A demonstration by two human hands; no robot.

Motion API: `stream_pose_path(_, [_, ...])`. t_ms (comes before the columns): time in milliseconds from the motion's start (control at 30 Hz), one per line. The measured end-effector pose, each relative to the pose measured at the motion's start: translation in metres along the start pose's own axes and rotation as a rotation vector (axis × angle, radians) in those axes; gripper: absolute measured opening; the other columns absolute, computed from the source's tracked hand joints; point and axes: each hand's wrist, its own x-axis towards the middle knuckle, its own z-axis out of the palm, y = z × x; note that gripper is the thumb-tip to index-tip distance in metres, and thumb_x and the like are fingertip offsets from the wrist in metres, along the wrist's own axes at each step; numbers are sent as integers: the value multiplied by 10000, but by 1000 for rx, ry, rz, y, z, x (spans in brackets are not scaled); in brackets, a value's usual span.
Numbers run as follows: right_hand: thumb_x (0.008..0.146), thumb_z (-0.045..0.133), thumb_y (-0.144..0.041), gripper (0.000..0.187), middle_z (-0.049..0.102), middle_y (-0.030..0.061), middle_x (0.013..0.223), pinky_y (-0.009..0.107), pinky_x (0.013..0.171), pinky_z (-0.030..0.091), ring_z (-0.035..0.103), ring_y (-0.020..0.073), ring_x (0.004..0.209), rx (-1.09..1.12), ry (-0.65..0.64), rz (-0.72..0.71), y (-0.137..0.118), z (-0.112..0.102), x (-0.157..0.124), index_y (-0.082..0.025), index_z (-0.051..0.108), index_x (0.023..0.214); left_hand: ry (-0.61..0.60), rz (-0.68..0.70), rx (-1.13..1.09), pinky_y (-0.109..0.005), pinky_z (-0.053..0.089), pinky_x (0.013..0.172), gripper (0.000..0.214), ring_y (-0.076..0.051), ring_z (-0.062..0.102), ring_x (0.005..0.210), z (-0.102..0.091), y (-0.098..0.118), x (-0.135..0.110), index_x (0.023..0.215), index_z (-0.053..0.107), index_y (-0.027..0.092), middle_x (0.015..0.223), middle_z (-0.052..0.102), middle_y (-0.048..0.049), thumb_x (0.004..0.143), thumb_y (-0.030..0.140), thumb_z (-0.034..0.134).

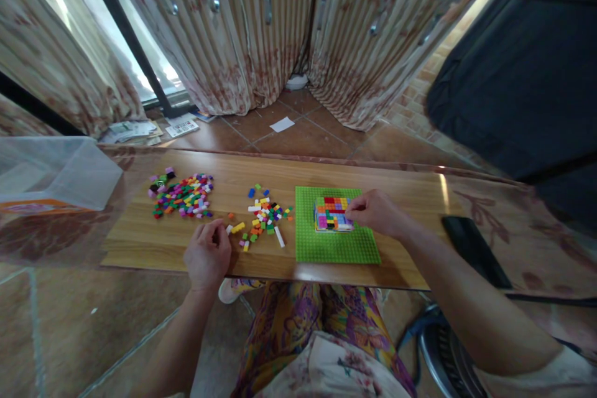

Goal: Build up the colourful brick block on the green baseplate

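Observation:
A low block of multicoloured toy bricks [333, 214] stands on a green baseplate [308, 249]. My right hand [377, 214] reaches in from the right, its thumb and fingertips pinched together at the block's right top edge. Anything between those fingertips is too small or hidden to make out. My left hand [208, 253] rests over the front left of the board, fingers curled and closed, their contents hidden. Just right of its fingertips lie a small white brick [229, 229] and a yellow brick [238, 227]. A scattered group of loose bricks [268, 214] lies between this hand and the baseplate.
A larger pile of small bricks [186, 196] lies on the left of the wooden board [326, 171]. A translucent plastic bin [60, 171] stands at the far left. To the right is a black flat object [473, 249]. Curtains [261, 43] hang beyond the table.

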Motion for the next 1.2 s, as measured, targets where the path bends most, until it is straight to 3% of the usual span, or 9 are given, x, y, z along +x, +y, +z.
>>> stream_pose_path(167, [656, 637, -303, 183, 637, 10, 572, 227, 538, 381, 527, 117, 559, 215, 58, 43, 13, 8, -1, -140, 720, 652, -11, 11, 4, -278, 441, 674, 273, -185, 617, 746, -1, 1, 1, 956, 704, 166, 864, 691, -79, 875, 286, 472])
stream_pose_path(433, [682, 628, -509, 378, 621, 18, 584, 227, 505, 376, 499, 119, 538, 483, 299, 171, 22, 29, -28, -138, 703, 693, -1, 13, 14, -280, 443, 690, 268, -183, 621, 767, 3, -5, 0, 961, 701, 176, 892, 689, -74, 886, 310, 481])
stream_pose_path(733, [663, 674, -531, 384, 635, 8, 599, 226, 511, 337, 509, 114, 546, 458, 364, 285, 27, 52, -26, -148, 703, 674, -18, -19, 5, -287, 448, 683, 257, -185, 611, 755, 0, 1, 2, 945, 702, 183, 888, 687, -71, 870, 304, 488])
stream_pose_path(1033, [722, 619, -504, 370, 611, -3, 601, 226, 520, 334, 521, 121, 572, 414, 396, 243, 18, 54, -23, -145, 691, 669, -35, -38, 28, -294, 447, 682, 295, -193, 616, 765, 0, 0, 3, 973, 705, 193, 919, 697, -72, 868, 341, 472])
stream_pose_path(1200, [715, 622, -537, 410, 540, -16, 532, 226, 492, 305, 464, 109, 527, 516, 435, 187, 19, 59, -28, -142, 666, 617, -118, -17, -47, -319, 475, 750, 319, -218, 630, 876, -4, -7, 7, 1002, 686, 182, 997, 693, -92, 883, 353, 445])
